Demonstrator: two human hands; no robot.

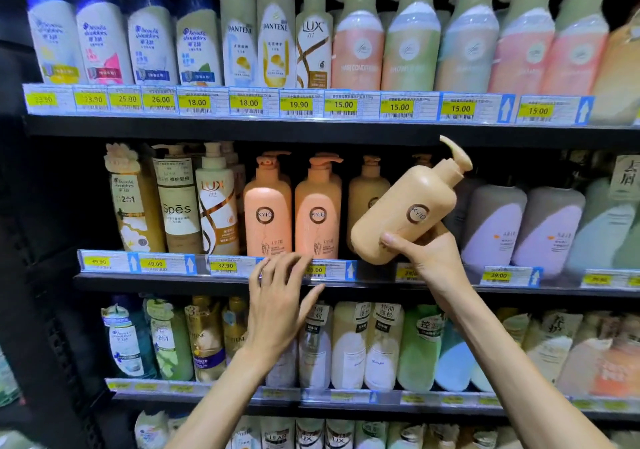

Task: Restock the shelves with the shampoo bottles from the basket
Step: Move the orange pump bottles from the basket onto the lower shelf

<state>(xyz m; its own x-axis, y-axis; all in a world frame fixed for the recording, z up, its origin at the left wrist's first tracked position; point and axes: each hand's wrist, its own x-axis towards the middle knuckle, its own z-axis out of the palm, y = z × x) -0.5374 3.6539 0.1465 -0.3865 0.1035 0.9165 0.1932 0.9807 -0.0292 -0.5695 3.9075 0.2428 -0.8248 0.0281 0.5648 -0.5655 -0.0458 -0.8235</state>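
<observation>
My right hand (429, 258) grips the base of a tan KYIO pump bottle (405, 206), tilted with its pump pointing up and right, in front of the middle shelf (173, 280). Behind it another tan bottle (369, 199) stands deeper on that shelf. Two peach KYIO bottles (268, 213) (318, 214) stand upright to the left. My left hand (280, 296) hovers with fingers spread and relaxed just below them, at the shelf's price rail, holding nothing. The basket is not in view.
Four shelves of shampoo fill the view: Head & Shoulders, Pantene and Lux bottles (313, 43) on top, lilac bottles (491, 226) right of the tan bottle, white and green bottles (381, 344) below. A dark shelf post (41, 275) runs down the left.
</observation>
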